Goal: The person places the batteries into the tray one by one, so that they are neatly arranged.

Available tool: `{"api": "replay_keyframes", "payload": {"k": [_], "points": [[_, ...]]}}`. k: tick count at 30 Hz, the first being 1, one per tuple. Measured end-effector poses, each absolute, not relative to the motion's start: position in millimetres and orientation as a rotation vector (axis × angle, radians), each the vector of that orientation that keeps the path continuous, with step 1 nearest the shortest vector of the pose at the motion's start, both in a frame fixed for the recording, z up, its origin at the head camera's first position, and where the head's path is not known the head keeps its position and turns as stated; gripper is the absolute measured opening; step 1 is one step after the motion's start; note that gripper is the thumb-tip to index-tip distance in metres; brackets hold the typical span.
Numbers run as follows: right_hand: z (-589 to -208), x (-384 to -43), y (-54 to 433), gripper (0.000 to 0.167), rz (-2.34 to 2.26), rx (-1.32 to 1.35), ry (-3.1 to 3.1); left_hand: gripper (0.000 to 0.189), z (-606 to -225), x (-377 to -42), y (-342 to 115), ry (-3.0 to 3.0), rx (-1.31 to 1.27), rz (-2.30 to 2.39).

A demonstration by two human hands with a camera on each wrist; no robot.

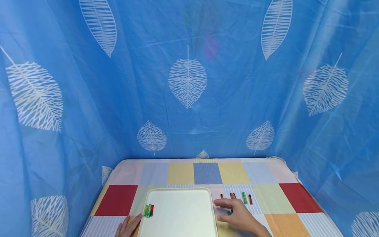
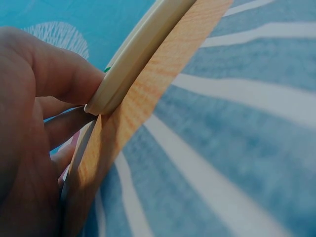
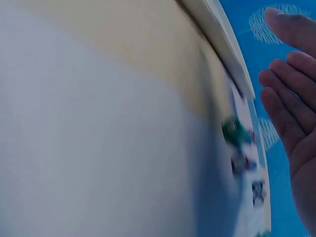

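Observation:
My left hand (image 1: 129, 226) is at the left edge of a cream tray (image 1: 180, 189). In the left wrist view, its thumb and fingers pinch the tray's rim (image 2: 133, 54). Two green batteries (image 1: 149, 210) and a red battery (image 1: 152, 210) lie side by side inside the tray's left edge. Just beyond the right edge hovers my right hand (image 1: 241, 217), thumb and fingers apart, holding nothing visible. Behind it on the cloth lie several batteries, among them a green one (image 1: 244, 197) and a red-and-black one (image 1: 250, 199). A small green end (image 1: 229, 213) shows beneath the right hand, mostly hidden.
A patchwork cloth (image 1: 287, 217) of coloured squares covers the table. Blue curtains (image 1: 189, 131) with white leaf prints enclose the back and both sides. The right wrist view is blurred, with a green battery (image 3: 234, 131) beyond the hand's shadow.

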State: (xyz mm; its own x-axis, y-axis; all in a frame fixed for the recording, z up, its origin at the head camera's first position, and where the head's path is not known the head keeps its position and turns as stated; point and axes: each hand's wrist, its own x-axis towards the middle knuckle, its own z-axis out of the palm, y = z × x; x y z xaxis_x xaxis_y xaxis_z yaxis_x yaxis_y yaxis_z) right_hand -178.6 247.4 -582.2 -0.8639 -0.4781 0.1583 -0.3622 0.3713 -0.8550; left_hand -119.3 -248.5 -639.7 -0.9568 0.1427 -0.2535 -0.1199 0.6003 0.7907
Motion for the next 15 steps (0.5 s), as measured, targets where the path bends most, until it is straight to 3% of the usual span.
{"api": "replay_keyframes", "payload": {"k": [15], "points": [[-591, -169, 294, 0.046, -1.398, -0.620, 2.685, 0.095, -639, -121, -245, 2.550, 0.002, 1.341]]}}
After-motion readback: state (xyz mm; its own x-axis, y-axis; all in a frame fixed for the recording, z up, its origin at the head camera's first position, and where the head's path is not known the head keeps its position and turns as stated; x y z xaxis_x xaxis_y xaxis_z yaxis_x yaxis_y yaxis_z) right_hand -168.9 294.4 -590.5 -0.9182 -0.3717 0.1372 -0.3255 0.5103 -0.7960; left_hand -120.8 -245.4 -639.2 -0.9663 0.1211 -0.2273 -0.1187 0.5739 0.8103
